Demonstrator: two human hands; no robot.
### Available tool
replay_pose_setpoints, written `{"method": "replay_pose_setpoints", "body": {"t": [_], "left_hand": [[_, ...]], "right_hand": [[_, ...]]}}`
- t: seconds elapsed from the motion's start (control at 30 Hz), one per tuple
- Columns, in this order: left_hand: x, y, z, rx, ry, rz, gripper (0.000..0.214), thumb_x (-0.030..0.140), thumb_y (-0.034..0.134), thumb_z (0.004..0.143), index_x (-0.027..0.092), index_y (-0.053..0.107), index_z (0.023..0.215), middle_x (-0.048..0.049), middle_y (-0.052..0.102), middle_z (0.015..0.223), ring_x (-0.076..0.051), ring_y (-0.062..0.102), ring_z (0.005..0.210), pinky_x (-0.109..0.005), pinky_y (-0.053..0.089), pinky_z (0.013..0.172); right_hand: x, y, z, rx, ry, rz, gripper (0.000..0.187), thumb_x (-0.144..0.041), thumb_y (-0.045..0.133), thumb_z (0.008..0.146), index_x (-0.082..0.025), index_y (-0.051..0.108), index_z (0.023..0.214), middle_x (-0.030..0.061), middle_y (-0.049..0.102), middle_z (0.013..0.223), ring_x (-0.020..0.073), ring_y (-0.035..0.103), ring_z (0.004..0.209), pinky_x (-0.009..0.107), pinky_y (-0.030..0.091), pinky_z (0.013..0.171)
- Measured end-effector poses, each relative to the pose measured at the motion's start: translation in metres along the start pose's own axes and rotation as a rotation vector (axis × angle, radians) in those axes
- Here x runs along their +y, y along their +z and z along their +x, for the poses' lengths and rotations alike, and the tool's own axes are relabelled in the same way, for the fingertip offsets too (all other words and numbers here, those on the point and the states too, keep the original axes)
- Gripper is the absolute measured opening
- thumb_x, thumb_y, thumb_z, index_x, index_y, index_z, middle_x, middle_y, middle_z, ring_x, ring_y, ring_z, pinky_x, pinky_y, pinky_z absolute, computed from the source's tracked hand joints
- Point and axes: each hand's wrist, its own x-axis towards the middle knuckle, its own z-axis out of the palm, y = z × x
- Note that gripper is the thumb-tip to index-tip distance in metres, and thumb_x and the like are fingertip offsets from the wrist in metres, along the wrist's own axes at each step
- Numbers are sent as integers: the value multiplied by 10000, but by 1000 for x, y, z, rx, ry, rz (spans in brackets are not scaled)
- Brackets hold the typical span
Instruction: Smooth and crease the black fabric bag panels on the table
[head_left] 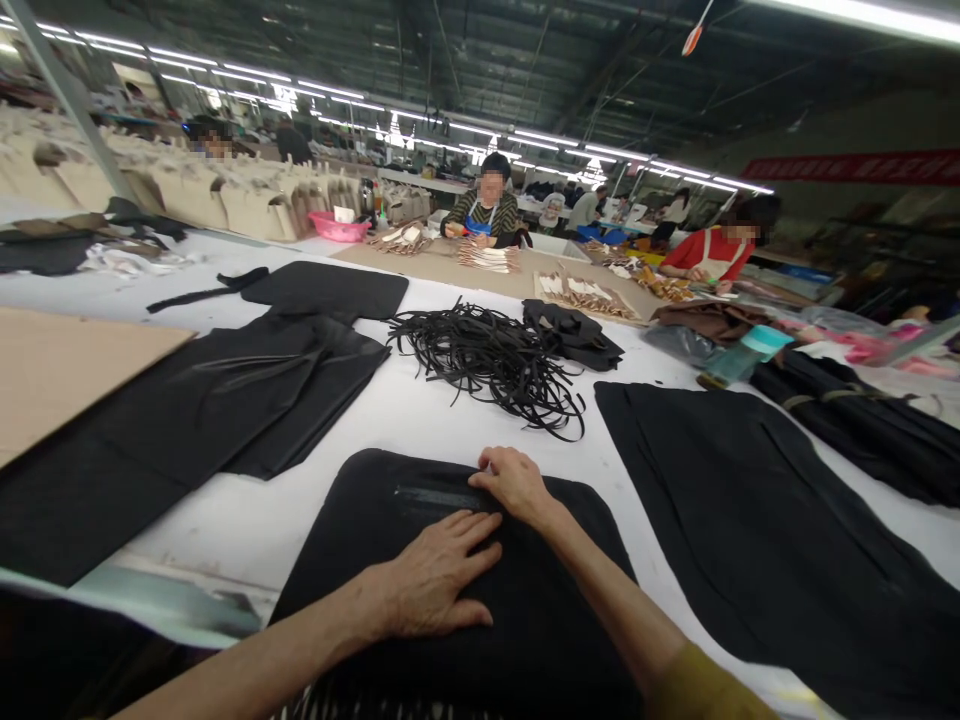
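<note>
A black, round-cornered panel (555,610) lies flat in front of me. Near its far edge runs a narrow slot with a shiny strip (435,497). My left hand (446,575) rests palm down on the panel just below that strip, fingers stretched and thumb apart. At the strip's right end, by the panel's far edge, is my right hand (517,485). Its fingers are bent, with the thumb close to the forefinger; whatever is between them, if anything, cannot be made out. Beyond the hands sits a tangled pile of thin black strips (487,360).
Black sheets (247,380) and a tan board (75,370) lie left. Another stack of black panels (750,500) lies right, near a teal-lidded bottle (746,357). Folded black pieces (574,333) adjoin the strips. Co-workers (487,205) sit across the table, beyond a pink basin (337,228).
</note>
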Motion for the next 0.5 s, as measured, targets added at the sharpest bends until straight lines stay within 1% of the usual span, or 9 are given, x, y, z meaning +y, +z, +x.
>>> {"method": "replay_pose_setpoints", "body": {"t": [0.07,0.17,0.2,0.27,0.33,0.37,0.43,0.5], "left_hand": [[-1,0,2,10,14,15,631,576,517,800,186,411,1285,-136,347,1407,-302,312,1292,-440,242,1096],[-1,-1,3,23,24,31,650,576,538,785,184,409,1287,-140,379,1386,-313,324,1282,-461,247,1089],[-1,-2,3,23,29,31,653,575,533,789,183,401,1294,-140,369,1394,-314,311,1291,-468,230,1096],[-1,-2,2,22,36,24,648,568,517,803,181,388,1306,-138,348,1409,-307,279,1312,-469,184,1115],[-1,-1,0,16,25,6,645,557,513,810,186,374,1319,-133,323,1424,-303,252,1326,-467,166,1122],[-1,0,0,11,14,-6,643,550,516,811,193,367,1325,-130,309,1432,-303,240,1332,-468,173,1121],[-2,2,-1,-6,0,-34,647,542,519,812,206,349,1338,-125,280,1447,-304,220,1339,-476,196,1113],[-5,3,-1,-23,4,-55,645,546,502,821,210,336,1346,-128,262,1453,-305,213,1341,-484,212,1106]], "right_hand": [[4,-3,3,6,-14,-1,133,-335,653,758,-206,621,744,12,581,779,194,504,817,294,332,710],[12,-7,2,22,-70,20,111,-302,662,744,-213,606,709,-7,593,849,173,504,843,261,331,700],[14,-7,1,30,-90,29,97,-288,648,755,-218,600,709,-22,596,836,155,512,823,243,333,684],[16,-7,-2,60,-110,36,111,-268,594,799,-225,585,697,-49,586,732,126,521,730,219,329,631],[16,-7,-4,133,-90,21,156,-265,524,848,-224,569,704,-51,568,664,122,513,662,221,320,600],[16,-8,-4,185,-69,5,173,-269,491,869,-222,563,719,-42,572,673,129,514,659,229,317,601],[14,-13,-1,293,-23,-38,199,-283,433,903,-214,553,759,-10,593,741,148,525,700,247,314,622],[12,-22,3,366,-7,-86,225,-306,397,925,-213,547,786,12,608,797,162,540,739,256,310,633]]}}
